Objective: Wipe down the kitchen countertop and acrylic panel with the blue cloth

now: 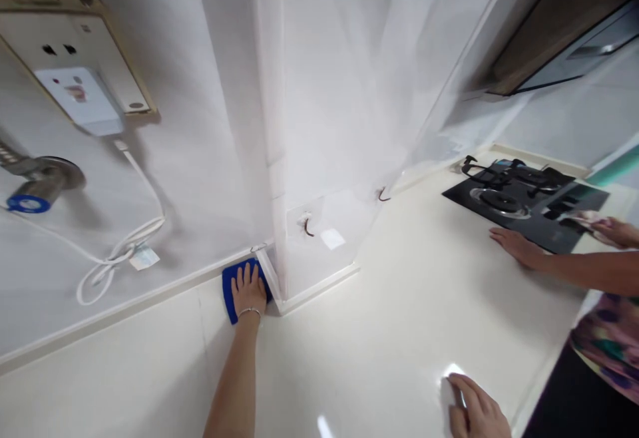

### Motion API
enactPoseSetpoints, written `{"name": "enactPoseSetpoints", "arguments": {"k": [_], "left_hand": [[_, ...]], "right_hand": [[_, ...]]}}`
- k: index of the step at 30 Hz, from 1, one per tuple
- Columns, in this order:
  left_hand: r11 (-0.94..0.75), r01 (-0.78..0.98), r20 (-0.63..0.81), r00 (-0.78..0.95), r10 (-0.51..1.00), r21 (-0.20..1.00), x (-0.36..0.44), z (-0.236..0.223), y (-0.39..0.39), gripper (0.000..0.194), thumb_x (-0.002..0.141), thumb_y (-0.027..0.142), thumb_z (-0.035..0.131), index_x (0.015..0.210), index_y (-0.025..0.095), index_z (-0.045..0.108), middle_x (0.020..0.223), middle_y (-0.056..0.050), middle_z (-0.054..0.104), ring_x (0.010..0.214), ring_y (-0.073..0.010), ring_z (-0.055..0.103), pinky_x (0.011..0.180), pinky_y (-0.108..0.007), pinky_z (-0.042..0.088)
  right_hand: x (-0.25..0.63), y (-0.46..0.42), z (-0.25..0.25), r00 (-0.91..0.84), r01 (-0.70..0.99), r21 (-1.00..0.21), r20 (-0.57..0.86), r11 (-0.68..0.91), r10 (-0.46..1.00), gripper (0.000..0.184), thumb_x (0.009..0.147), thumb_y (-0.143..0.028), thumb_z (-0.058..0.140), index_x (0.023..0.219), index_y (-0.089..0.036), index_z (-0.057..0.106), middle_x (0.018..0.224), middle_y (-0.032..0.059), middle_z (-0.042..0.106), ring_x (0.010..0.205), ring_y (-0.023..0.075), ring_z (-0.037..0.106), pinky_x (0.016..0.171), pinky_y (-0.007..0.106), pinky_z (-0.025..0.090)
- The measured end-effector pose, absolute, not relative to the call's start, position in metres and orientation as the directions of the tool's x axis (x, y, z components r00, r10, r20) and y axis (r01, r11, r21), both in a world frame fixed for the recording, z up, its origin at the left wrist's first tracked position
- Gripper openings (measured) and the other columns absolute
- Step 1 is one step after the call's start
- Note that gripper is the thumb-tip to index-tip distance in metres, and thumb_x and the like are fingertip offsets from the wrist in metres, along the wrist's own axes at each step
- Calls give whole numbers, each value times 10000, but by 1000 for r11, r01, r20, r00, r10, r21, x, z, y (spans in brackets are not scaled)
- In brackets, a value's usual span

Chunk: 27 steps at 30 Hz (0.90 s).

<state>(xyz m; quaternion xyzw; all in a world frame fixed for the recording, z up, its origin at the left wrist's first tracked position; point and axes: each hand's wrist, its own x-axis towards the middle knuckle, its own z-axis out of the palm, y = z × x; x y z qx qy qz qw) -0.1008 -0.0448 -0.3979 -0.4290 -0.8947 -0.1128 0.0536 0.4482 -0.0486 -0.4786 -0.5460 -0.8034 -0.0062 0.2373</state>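
Blue cloth (pixel 229 289) lay toward seven o'clock, left hand (pixel 250 293) grip spread atop; right hand (pixel 482 413) grip curled, contents unclear; work apparently unfinished.

Blue cloth (pixel 229 295): middle hidden beneath the left hand (pixel 248 291). Right hand (pixel 479 413): cut by the bottom edge. Socket plate (pixel 27 35): cropped at left. Co-worker (pixel 586 273): mostly beyond the right edge. Charger print (pixel 76 93): blurred.

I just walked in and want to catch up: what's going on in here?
The left hand lies flat on a blue cloth on the pale counter, beside the jutting wall. The right hand is down near the counter's front edge. At the right, another person's hand holds a pale cloth at the stove.
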Motion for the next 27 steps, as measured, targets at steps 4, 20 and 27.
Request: {"name": "enactPoseSetpoints", "arguments": {"k": [4,20,27], "left_hand": [[609,771,189,-637,747,189,-107,-396,-37,568,959,335,208,1488,215,377,1607,-57,329,1501,-273,207,1237,-529,163],[600,791,164,-612,774,120,-9,-393,-139,543,953,323,299,1478,216,383,1594,-76,340,1493,-284,252,1234,-513,218],[473,875,185,-484,855,103,110,-412,-184,553,944,304,320,1493,245,322,1614,-69,286,1506,-287,214,1240,-541,204]], "right_hand": [[440,-51,-466,-276,901,-228,357,370,892,371,866,-259,412,1220,-202,511,1254,119,578,1158,310,550,986,474,449],[427,-54,-461,-268,896,-235,388,376,882,392,834,-164,422,1214,-186,517,1256,112,567,1128,280,528,914,428,454],[423,-57,-449,-266,888,-250,406,387,874,396,865,-142,400,1247,-188,494,1268,117,555,1147,277,512,922,430,448]]}}
